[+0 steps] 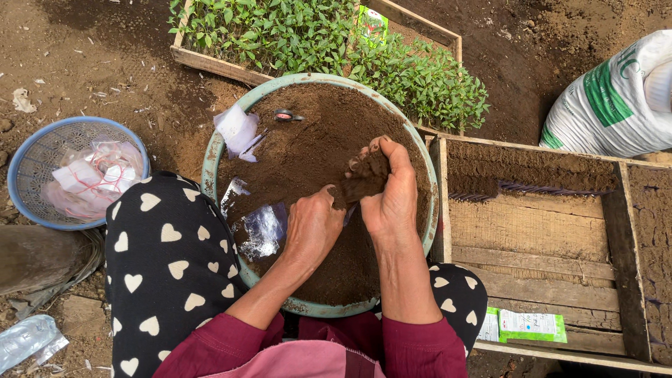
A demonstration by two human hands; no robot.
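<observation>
With the right hand [392,199] cupped around a clump of soil [364,178] and the left hand [311,227] pinching its near edge over the basin [210,164], loosened pressure could crumble soil onto the wooden tray [532,231] at right.

A large white sack [616,98] with green printing lay at the upper right, on bare soil beside the wooden crate [532,245]. A flat green-and-white packet [530,326] rested on the crate's near slats. Another green packet [372,26] stood upright among the seedlings [315,42]. Small clear plastic bags [260,231] lay on the soil in the basin [210,157], and more filled the blue basket [28,161] at left.
</observation>
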